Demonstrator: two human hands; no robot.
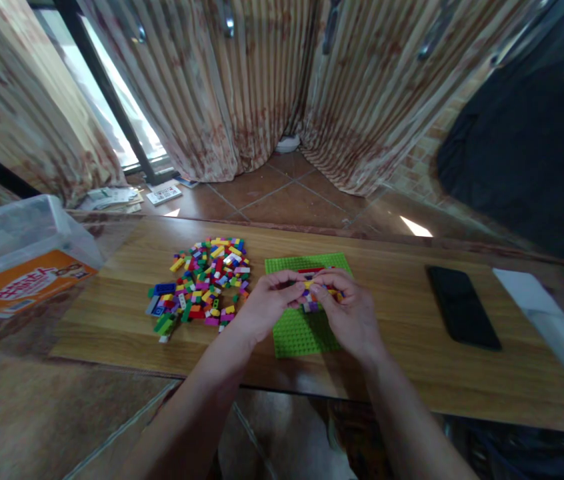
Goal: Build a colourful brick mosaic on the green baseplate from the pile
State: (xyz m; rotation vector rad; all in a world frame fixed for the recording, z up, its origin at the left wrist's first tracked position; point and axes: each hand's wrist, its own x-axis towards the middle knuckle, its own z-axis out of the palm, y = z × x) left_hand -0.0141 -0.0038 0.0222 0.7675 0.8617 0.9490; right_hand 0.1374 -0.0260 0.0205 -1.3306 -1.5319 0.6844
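Note:
Over the green studded baseplate (302, 339), my left hand (273, 301) and my right hand (353, 315) meet with their fingertips almost together. Both are closed in a pinch around a small yellow toy brick (308, 285); its exact shape is partly covered by my fingers. Beneath and beside the fingertips, several coloured bricks (311, 307) show in purple, white and orange, and I cannot tell whether they are fixed to the plate. A red strip of brick (311, 270) lies along the plate's upper part, just beyond my hands.
Left of the baseplate spreads a loose pile of mixed toy bricks (202, 288) on the wooden table (392, 373). A clear plastic box (27, 230) with an orange label stands at the far left. To the right lie a black phone (462, 307) and white paper (547, 320).

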